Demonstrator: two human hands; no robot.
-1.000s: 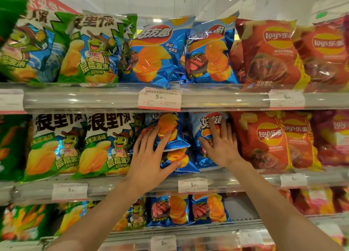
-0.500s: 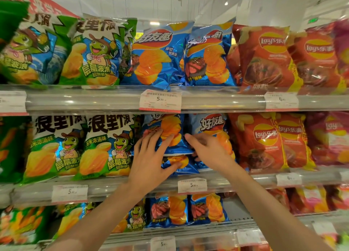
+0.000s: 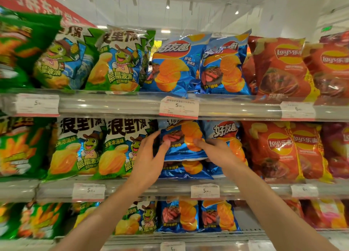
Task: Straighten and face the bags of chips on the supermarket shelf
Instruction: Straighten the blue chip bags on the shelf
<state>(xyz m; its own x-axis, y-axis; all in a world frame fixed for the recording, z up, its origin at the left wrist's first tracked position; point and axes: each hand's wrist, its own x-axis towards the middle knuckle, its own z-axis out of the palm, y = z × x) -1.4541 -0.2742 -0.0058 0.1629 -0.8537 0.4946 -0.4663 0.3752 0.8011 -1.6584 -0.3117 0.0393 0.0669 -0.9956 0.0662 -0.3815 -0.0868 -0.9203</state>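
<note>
On the middle shelf a blue chip bag (image 3: 181, 137) is lifted off the shelf floor, held from both sides. My left hand (image 3: 149, 162) grips its left edge, thumb on the front. My right hand (image 3: 217, 150) grips its right lower part, thumb pressed on the front. Under it another blue bag (image 3: 186, 170) lies slumped on the shelf. Beside it to the right a further blue bag (image 3: 226, 132) stands upright, partly hidden by my right hand.
Green frog-print bags (image 3: 120, 147) stand to the left, red Lay's bags (image 3: 275, 150) to the right. The top shelf holds blue bags (image 3: 173, 65) above; more blue bags (image 3: 179, 215) stand on the shelf below. A price-tag rail (image 3: 204, 191) runs along the shelf front.
My right hand moved left from the right-hand blue bag onto the left one. Both hands closed on that bag and raised it; my view has tilted up a little.
</note>
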